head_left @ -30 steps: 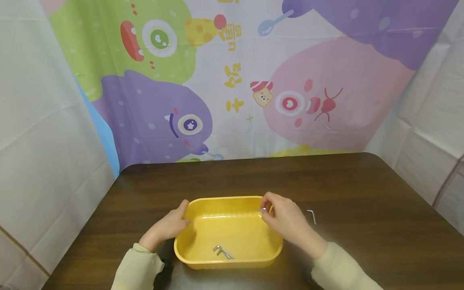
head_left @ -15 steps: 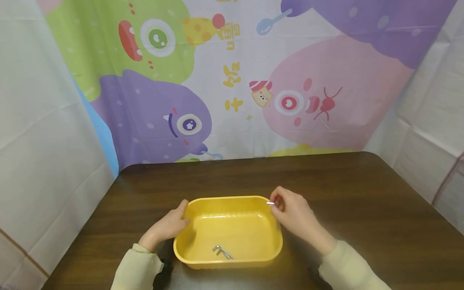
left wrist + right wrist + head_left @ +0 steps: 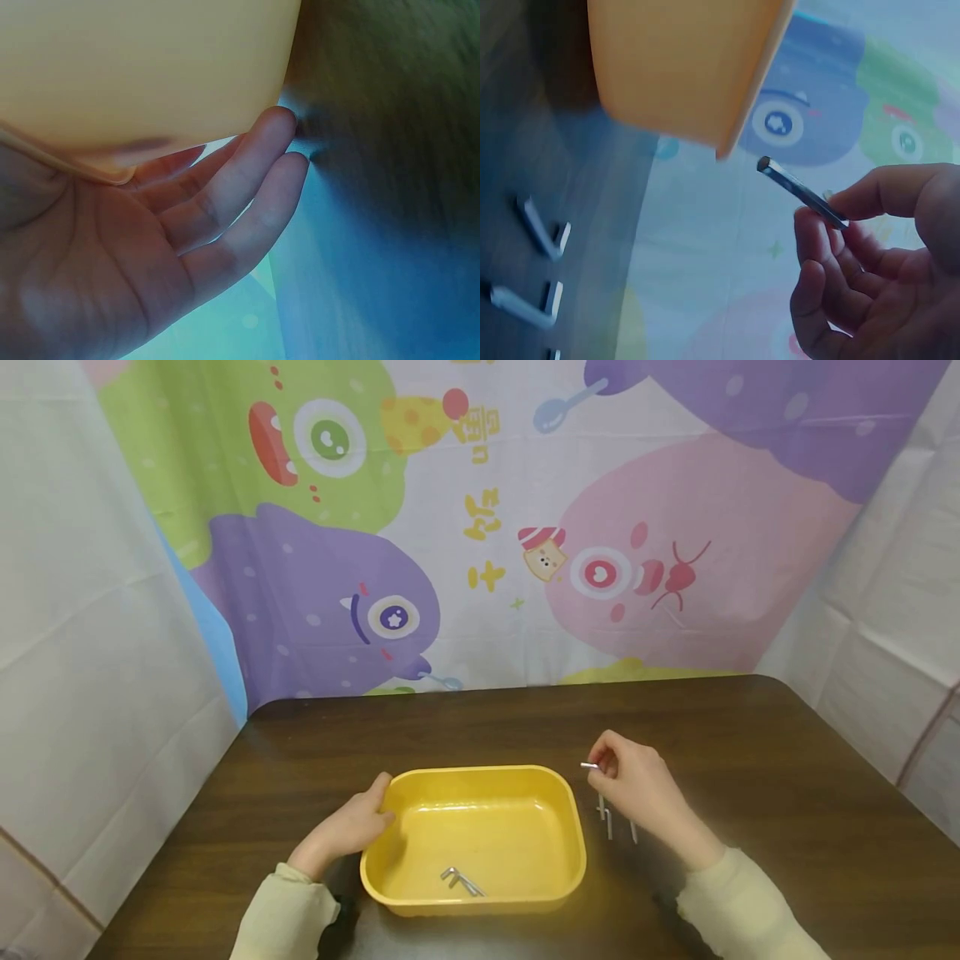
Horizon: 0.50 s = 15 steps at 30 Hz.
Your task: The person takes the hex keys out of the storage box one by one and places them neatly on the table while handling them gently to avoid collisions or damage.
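A yellow plastic tray (image 3: 480,906) stands on the dark wooden table. My left hand (image 3: 348,828) grips its left side, thumb over the rim and fingers against the outer wall (image 3: 150,67). Beyond the tray's right rim my right hand (image 3: 641,785) pinches a silver hex key (image 3: 590,765) between thumb and fingertips, raised above the table. In the right wrist view the held hex key (image 3: 802,192) points toward the tray. Loose hex keys (image 3: 525,307) lie on the table below that hand. A few more hex keys (image 3: 463,882) lie inside the tray near its front wall.
The brown wooden table (image 3: 465,727) extends around the tray on all sides. A cartoon-printed curtain (image 3: 495,643) hangs at its back edge. Pale cloth walls (image 3: 97,635) enclose the left and right sides.
My right hand has moved right, from over the tray's right rim to above the table beside it, carrying the hex key. My left hand and the tray have stayed put.
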Available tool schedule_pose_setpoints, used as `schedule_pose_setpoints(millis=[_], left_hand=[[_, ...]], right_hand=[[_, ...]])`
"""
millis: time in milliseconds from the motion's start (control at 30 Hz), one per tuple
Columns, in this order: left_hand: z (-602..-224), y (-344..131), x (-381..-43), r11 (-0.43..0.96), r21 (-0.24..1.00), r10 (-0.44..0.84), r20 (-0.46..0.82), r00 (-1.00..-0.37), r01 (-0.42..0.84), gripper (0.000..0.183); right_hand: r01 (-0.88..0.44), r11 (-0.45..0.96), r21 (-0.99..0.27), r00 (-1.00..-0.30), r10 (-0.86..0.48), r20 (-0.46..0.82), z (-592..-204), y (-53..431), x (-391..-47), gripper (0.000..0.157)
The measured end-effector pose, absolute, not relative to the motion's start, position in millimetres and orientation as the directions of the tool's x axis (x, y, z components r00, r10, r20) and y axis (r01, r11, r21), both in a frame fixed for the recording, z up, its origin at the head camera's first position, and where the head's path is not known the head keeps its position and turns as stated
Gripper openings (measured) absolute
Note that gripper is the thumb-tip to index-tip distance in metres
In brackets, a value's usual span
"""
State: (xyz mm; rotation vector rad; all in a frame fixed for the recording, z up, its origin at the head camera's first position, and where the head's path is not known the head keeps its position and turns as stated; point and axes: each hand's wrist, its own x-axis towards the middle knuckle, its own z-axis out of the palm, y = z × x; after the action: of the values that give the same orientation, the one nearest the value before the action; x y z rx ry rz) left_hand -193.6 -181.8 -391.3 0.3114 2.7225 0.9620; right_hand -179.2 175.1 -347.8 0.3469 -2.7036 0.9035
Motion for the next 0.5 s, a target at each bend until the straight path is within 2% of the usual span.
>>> schedule_pose_setpoints(millis=[233,500], left_hand=[[-391.9,-182.5,-193.6,0.763,0.635,0.282,-0.152,-0.947,0.125,0.055],[-391.1,-182.3,-193.8,0.757,0.641,0.281,-0.151,-0.948,0.122,0.052]], right_hand=[[-0.250,0.811,-0.529,-0.961,-0.140,0.240,-350.1,192.3,-188.8,0.007],[-0.221,0.834,-0.505,-0.973,-0.153,0.173,-356.3,204.9,-195.5,0.008]])
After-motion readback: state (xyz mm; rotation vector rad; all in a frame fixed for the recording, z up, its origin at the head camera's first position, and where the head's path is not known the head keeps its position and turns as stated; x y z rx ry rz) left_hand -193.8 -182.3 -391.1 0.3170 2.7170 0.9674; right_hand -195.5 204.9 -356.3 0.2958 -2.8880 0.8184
